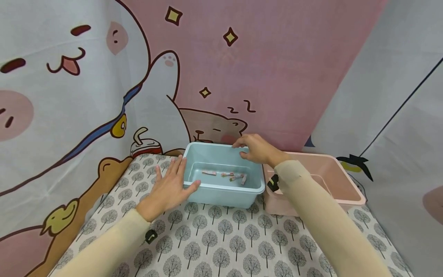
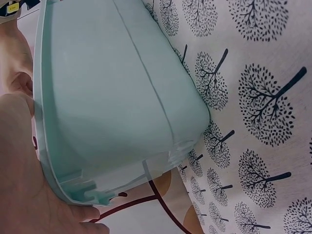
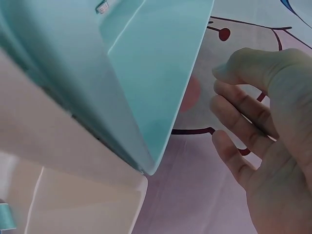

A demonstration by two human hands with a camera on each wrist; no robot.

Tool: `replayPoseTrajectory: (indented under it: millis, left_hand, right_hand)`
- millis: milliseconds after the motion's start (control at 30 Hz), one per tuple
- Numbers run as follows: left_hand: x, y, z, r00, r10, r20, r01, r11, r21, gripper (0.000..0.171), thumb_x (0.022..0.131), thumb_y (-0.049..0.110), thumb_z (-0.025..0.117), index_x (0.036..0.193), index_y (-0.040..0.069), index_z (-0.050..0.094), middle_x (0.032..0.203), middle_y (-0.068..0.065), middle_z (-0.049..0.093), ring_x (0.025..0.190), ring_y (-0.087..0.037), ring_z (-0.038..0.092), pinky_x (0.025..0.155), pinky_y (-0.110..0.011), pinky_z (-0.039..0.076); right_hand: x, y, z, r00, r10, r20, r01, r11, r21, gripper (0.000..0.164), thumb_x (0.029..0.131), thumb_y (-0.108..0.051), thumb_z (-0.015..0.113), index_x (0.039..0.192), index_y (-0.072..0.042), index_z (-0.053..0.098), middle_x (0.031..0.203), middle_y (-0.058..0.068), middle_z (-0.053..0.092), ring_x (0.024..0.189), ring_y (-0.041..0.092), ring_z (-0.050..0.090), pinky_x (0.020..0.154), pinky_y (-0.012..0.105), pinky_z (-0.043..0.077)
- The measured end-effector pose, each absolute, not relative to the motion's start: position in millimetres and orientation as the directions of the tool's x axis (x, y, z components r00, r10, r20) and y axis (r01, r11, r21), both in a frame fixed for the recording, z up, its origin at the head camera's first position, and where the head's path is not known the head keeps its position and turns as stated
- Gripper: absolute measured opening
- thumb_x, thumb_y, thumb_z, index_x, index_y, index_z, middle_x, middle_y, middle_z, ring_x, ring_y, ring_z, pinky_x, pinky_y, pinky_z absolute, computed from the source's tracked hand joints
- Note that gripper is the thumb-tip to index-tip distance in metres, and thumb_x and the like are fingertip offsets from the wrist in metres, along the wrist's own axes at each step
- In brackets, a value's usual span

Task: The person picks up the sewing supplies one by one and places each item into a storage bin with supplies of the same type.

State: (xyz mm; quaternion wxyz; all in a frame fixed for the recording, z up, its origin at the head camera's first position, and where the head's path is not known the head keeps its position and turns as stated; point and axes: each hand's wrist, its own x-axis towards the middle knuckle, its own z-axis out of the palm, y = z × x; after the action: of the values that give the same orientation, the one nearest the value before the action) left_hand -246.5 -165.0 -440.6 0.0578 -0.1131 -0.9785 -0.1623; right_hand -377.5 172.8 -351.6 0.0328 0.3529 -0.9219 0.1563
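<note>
A light blue plastic bin [image 1: 221, 195] stands on the cloth-covered table. Several small pinkish-white pieces [image 1: 209, 172] lie scattered on its floor. My left hand [image 1: 167, 190] rests at the bin's left end, fingers extended along the rim and thumb pointing over the near corner. From the left wrist view, that hand [image 2: 24, 180] overlaps the rim beside the bin's outer wall. Over the far right part of the bin is my right hand [image 1: 257, 149], palm down. In the right wrist view its fingers [image 3: 243, 112] are loosely bent with nothing between them, apart from the rim.
A pink bin [image 1: 318, 155] stands against the blue bin's right side, under my right forearm. A small teal cylinder [image 3: 7, 217] lies inside it. Behind both bins hangs a printed cartoon curtain [image 1: 277, 69]. Tree-patterned cloth [image 1: 211, 238] covers the table.
</note>
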Motion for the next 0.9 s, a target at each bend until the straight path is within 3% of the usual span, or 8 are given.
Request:
replayPoseTrajectory:
  millis: [367, 667, 800, 900]
  left_hand:
    - [-248, -165, -439, -0.967, 0.208, 0.146, 0.243, 0.923, 0.299, 0.113, 0.113, 0.085, 0.039, 0.187, 0.003, 0.013, 0.197, -0.015, 0.003, 0.184, -0.045, 0.006, 0.137, -0.089, -0.006]
    - [-249, -167, -440, -0.963, 0.207, 0.174, 0.252, 0.921, 0.297, 0.110, 0.114, 0.081, 0.044, 0.186, 0.002, 0.017, 0.197, -0.018, 0.008, 0.183, -0.048, 0.010, 0.136, -0.090, -0.003]
    - [-249, -169, -440, -0.962, 0.207, 0.179, 0.252, 0.925, 0.285, 0.110, 0.114, 0.081, 0.043, 0.186, 0.002, 0.018, 0.197, -0.018, 0.008, 0.183, -0.048, 0.010, 0.136, -0.090, -0.004]
    - [-249, -171, -439, -0.961, 0.211, 0.177, 0.253, 0.928, 0.272, 0.111, 0.114, 0.083, 0.041, 0.186, 0.002, 0.018, 0.197, -0.017, 0.008, 0.183, -0.048, 0.010, 0.137, -0.089, -0.006]
  right_hand:
    - [-350, 184, -349, -0.751, -0.618, 0.234, -0.661, 0.700, -0.272, 0.030, 0.110, -0.010, 0.076, 0.138, -0.010, 0.085, 0.135, 0.014, 0.081, 0.130, 0.036, 0.077, 0.113, 0.057, 0.064]
    - [-316, 198, -353, -0.760, -0.587, 0.280, -0.650, 0.697, -0.302, 0.029, 0.115, -0.013, 0.069, 0.140, -0.011, 0.084, 0.142, 0.014, 0.079, 0.136, 0.037, 0.076, 0.117, 0.060, 0.063]
    - [-301, 205, -363, -0.753, -0.580, 0.311, -0.655, 0.703, -0.277, 0.030, 0.114, -0.013, 0.070, 0.141, -0.014, 0.084, 0.145, 0.011, 0.078, 0.106, 0.025, 0.077, 0.101, 0.050, 0.066]
    - [-291, 210, -372, -0.729, -0.580, 0.363, -0.675, 0.695, -0.246, 0.029, 0.112, -0.011, 0.072, 0.138, -0.013, 0.085, 0.141, 0.010, 0.079, 0.088, 0.019, 0.070, 0.089, 0.042, 0.064]
